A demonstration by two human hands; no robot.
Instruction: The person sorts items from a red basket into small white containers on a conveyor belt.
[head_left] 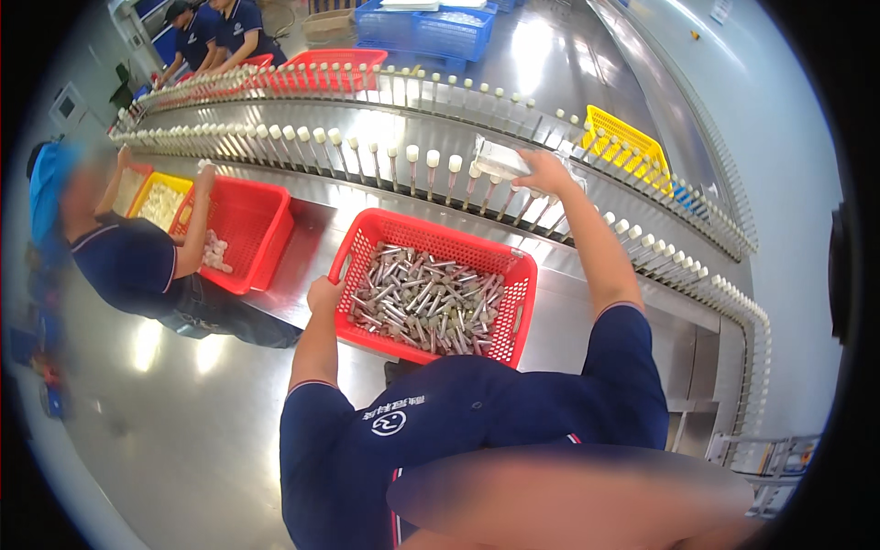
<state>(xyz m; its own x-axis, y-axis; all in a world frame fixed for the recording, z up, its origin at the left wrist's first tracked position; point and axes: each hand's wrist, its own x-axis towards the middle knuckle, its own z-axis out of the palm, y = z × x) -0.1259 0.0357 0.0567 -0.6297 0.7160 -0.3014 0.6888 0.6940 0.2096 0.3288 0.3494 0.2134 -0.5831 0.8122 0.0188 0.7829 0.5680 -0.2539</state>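
Note:
My left hand (pixel 323 295) is closed on the left rim of a red perforated plastic basket (pixel 524 316). Inside lies a heap of small silver metal pieces (pixel 426 298), many with duller, thicker ends. My right hand (pixel 547 172) is stretched out beyond the basket and grips a shiny, clear plastic-wrapped packet (pixel 500 159); its contents cannot be made out. The packet is held over a row of upright rods with white caps (pixel 412 154), hiding some of their tops. Several rods stand just below my right hand.
Two curving rows of capped rods run along the metal line. A co-worker (pixel 128 247) at the left handles things near another red basket (pixel 243 220) and a yellow tray (pixel 163 200) of white pieces. Beyond the rows stand a yellow basket (pixel 625 124) and blue crates (pixel 458 37).

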